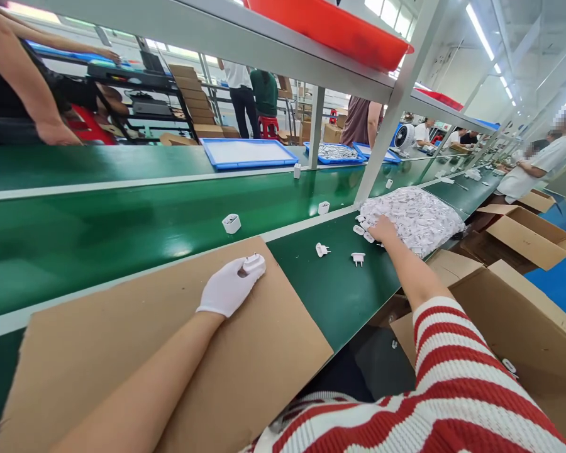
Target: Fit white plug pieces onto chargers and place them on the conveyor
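My left hand (224,286), in a white glove, rests over a cardboard sheet (245,371). Its fingers are closed around a white charger housing (253,264) with thin pins on top. Stretched out to the right, my bare right hand (384,230) is at the near left edge of a heap of white plug parts (417,217) in a clear plastic bag. Its fingers are bent together among the parts, and what they hold cannot be made out. Between my hands, a two-pin plug top (358,258) and another plug top (321,250) lie on the green bench.
White housings (231,223) stand on the green conveyor belt (122,223). Across it are blue trays (249,165). A metal post (391,126) and overhead shelf carry a red tray (330,28). Open cardboard boxes (514,314) stand at right. Co-workers are at left and along the line.
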